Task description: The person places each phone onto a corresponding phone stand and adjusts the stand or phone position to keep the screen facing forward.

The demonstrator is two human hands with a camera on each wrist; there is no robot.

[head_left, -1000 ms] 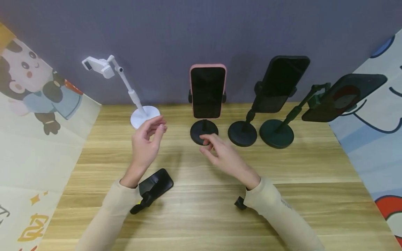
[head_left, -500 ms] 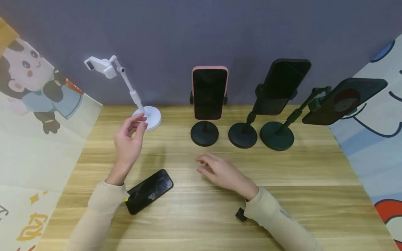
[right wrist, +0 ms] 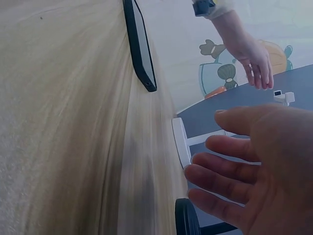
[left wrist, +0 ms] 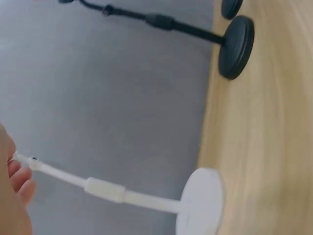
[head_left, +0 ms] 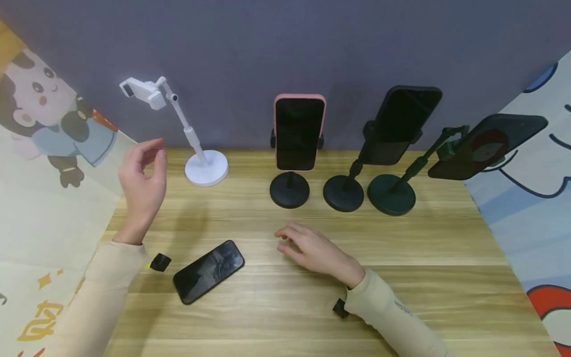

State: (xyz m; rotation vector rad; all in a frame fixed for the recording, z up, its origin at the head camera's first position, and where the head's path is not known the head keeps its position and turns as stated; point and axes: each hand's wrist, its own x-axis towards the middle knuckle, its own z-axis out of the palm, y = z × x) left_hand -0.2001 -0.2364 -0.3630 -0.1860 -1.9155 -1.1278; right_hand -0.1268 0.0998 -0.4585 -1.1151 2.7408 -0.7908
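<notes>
My left hand (head_left: 144, 186) is raised in the air at the left, fingers loosely bent, holding nothing. It is nearest the white phone stand (head_left: 206, 168), whose clamp (head_left: 144, 93) at the top has no phone in it. My right hand (head_left: 314, 249) hovers over the middle of the table with relaxed fingers and an empty palm, as the right wrist view also shows. Between the two arms a black phone (head_left: 208, 271) lies flat, screen up. In the left wrist view the white stand's pole (left wrist: 105, 189) runs near my fingers; whether they touch it cannot be told there.
Along the back stand a pink-cased phone (head_left: 300, 133) on a black stand (head_left: 289, 190), a black phone (head_left: 401, 124) on another black stand (head_left: 343, 193), and a tilted dark phone (head_left: 488, 146) on a dark green stand (head_left: 392, 195). A grey panel (head_left: 223, 59) rises behind them.
The left hand has moved left, away from the white stand's base and off the view of the lying phone. The right hand has drawn back toward me from the pink phone's stand.
</notes>
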